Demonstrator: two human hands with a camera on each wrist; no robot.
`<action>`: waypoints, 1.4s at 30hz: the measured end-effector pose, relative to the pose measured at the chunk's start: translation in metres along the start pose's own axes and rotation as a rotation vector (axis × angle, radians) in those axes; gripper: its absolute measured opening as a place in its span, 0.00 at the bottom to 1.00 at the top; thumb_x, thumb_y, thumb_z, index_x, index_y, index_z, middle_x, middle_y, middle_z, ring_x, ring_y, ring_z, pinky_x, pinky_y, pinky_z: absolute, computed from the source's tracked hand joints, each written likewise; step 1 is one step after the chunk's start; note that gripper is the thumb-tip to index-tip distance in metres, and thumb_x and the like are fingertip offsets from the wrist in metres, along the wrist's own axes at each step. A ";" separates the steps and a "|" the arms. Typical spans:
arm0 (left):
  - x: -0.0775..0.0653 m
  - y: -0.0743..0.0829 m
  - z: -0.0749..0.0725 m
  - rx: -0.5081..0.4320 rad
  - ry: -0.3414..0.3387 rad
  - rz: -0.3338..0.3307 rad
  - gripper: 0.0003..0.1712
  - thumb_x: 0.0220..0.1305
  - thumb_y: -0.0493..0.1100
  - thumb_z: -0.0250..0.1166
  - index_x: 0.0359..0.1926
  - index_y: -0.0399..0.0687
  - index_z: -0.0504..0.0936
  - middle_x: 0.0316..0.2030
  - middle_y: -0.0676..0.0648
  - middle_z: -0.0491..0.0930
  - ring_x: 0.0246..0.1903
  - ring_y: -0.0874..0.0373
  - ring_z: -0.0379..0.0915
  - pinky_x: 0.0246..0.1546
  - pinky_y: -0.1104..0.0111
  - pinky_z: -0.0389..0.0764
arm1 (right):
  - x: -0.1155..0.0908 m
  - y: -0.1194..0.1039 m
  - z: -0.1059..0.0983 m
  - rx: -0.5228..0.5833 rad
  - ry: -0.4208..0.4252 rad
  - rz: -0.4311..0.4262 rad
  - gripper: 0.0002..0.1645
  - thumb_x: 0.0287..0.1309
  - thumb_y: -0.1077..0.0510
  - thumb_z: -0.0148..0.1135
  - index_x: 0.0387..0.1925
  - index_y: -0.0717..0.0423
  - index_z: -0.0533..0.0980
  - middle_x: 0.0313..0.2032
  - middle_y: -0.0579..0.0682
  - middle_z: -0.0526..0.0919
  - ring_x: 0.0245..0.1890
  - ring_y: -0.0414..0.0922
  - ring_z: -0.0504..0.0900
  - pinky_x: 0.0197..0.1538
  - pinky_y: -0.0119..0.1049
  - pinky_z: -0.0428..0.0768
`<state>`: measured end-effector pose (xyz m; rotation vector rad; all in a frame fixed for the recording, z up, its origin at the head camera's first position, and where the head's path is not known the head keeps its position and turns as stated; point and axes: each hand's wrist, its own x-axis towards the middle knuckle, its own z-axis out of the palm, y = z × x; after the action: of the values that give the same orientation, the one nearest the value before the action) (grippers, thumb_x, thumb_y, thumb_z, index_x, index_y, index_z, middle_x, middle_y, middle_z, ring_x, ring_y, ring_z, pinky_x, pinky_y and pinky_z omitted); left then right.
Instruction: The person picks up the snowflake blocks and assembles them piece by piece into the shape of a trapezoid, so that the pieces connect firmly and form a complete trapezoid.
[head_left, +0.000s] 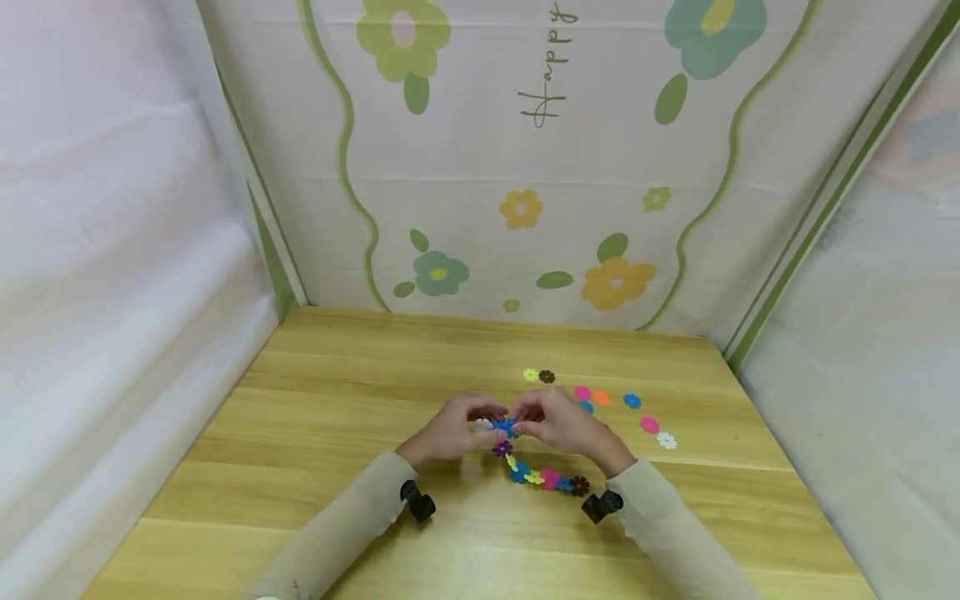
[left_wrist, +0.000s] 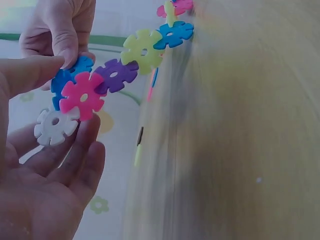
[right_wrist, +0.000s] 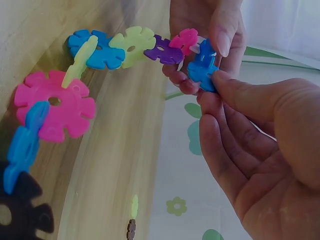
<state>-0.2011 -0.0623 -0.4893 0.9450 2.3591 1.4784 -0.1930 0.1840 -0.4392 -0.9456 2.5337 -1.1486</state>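
Observation:
Flower-shaped interlocking plastic discs form a bent chain, with its tail on the table ending in a brown disc point(head_left: 581, 486). At the raised end, my right hand point(right_wrist: 260, 135) pinches a blue disc point(right_wrist: 201, 79) between thumb and fingertips. My left hand point(left_wrist: 47, 187) grips the same end, its thumb by the blue pieces and its fingers behind a white disc point(left_wrist: 45, 131) and a pink disc point(left_wrist: 76, 106). A purple disc point(left_wrist: 121, 83) and a yellow disc point(left_wrist: 134, 50) follow along the chain. Exactly how the blue pieces join is partly hidden by the fingertips.
Loose discs lie beyond and right of my hands: a yellow one point(head_left: 530, 375), a brown one point(head_left: 547, 377), an orange one point(head_left: 602, 398), a blue one point(head_left: 632, 401), a white one point(head_left: 666, 440) and several others. Fabric walls point(head_left: 465, 150) border the wooden table point(head_left: 315, 517).

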 end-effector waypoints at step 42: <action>-0.007 -0.006 0.004 -0.064 0.071 0.001 0.08 0.71 0.51 0.72 0.48 0.59 0.89 0.47 0.56 0.88 0.50 0.61 0.81 0.59 0.55 0.82 | 0.076 0.106 -0.033 -0.374 0.075 0.230 0.05 0.65 0.62 0.74 0.41 0.59 0.86 0.39 0.53 0.85 0.37 0.44 0.79 0.45 0.43 0.82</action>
<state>-0.1960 -0.0658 -0.4974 0.8922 2.3449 1.6029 -0.3163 0.2084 -0.4887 -0.6654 2.8870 -0.6711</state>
